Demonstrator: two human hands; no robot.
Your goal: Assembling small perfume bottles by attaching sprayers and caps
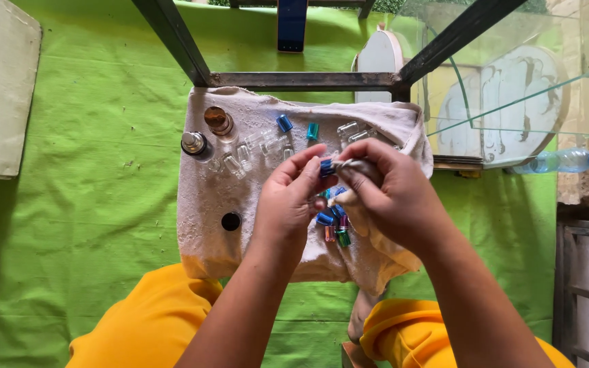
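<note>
Nearest the camera, yellow-clad knees (151,320) frame both forearms reaching forward over a worn beige towel (206,204) spread on green cloth (83,225). Left hand (291,197): fingertips pinched together on a small blue-capped vial (326,167), held just above the towel. Right hand (393,197): fingers closed on a bunched rag (357,165), pressed against the vial's cap end. Judged step: wiping or polishing the vial, mid-stroke. Next move likely needs the left fingers to turn the vial while the rag keeps contact, grip light, since the vial looks like glass. Just below the hands, a cluster of coloured-capped vials (334,225) lies on the towel; a black cap (230,221) sits apart to the left. Further out, clear uncapped vials (253,151), two loose caps (298,127), two larger bottles (206,131). Beyond: dark metal frame (301,80), glass panes (512,82), plastic bottle (567,161).
</note>
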